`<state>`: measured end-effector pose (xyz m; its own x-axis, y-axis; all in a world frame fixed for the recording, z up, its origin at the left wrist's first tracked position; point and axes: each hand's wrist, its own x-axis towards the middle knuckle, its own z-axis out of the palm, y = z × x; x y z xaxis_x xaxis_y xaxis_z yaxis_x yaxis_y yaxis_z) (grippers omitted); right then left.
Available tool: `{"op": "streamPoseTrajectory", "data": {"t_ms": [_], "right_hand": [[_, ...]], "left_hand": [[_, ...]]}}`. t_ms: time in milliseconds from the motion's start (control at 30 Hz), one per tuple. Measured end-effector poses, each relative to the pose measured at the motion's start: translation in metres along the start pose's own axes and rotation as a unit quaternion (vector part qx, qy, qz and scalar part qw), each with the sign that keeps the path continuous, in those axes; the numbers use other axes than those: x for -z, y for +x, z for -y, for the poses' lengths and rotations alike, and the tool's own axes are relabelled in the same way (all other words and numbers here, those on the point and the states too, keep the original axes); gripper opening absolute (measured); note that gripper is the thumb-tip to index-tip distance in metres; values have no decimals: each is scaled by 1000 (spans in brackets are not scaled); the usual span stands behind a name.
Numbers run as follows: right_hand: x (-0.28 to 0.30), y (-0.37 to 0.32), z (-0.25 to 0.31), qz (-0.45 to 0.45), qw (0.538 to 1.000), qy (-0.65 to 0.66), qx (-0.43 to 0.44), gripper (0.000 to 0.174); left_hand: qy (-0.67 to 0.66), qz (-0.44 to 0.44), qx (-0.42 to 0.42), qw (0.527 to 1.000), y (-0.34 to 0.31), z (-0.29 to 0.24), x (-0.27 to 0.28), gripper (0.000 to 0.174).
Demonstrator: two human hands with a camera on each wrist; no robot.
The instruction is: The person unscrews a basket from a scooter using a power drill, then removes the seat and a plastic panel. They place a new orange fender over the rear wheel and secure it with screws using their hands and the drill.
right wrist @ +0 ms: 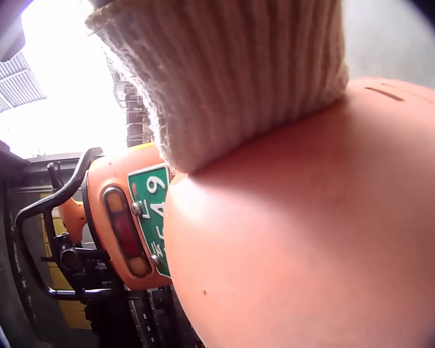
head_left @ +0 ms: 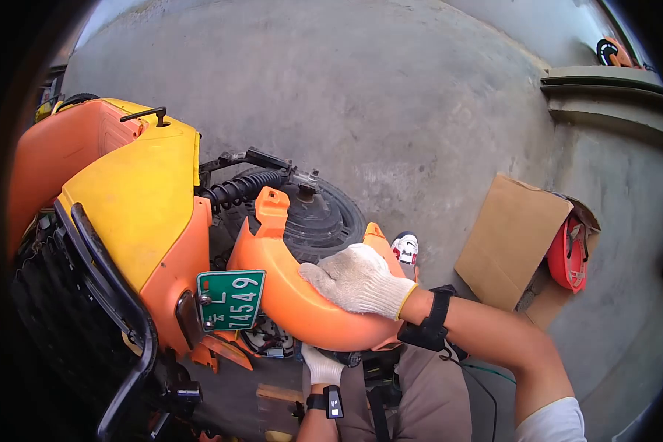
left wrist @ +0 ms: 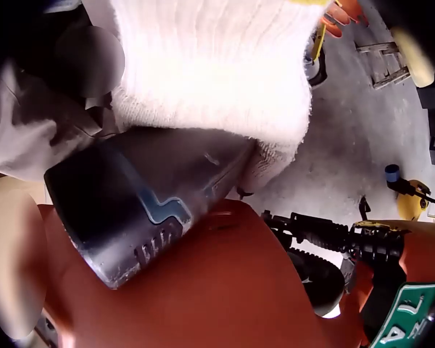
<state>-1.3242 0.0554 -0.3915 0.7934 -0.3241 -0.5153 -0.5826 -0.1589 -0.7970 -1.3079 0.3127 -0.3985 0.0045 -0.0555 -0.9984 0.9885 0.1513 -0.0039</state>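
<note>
The fender (head_left: 287, 306) is best steadied under the flat right hand (head_left: 357, 280) (fingers relaxed) while the power tool (left wrist: 145, 210), gripped by the left hand (left wrist: 210, 72), is held square.

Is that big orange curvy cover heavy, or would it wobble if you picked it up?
The orange cover looks like thin moulded plastic, so it is probably light and slightly bendy. Its glossy curve may be slippery; the gloved right hand rests on it.
</note>
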Motion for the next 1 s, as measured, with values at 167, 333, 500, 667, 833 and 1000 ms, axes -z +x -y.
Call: {"op": "streamPoseTrajectory", "data": {"t_ms": [167,333,500,667,833,1000], "right_hand": [[-1,13,2,101,994,32,-21,55],[-8,54,6,120,991,44,-38,67],[0,78,4,167,981,61,-74,65],[14,79,-3,133,975,124,-125,61],[10,69,-20,84,982,144,-89,51],[12,59,-16,74,991,102,-38,45]], "left_hand": [[26,5,-17,1000,15,3,25,64],[50,37,-51,997,42,-3,68,64],[66,-1,-109,992,30,-6,50,57],[-38,-36,-36,998,-8,-10,12,50],[-44,-31,-61,997,-13,-14,-7,40],[-50,-30,-85,995,-10,-14,-19,40]]}}
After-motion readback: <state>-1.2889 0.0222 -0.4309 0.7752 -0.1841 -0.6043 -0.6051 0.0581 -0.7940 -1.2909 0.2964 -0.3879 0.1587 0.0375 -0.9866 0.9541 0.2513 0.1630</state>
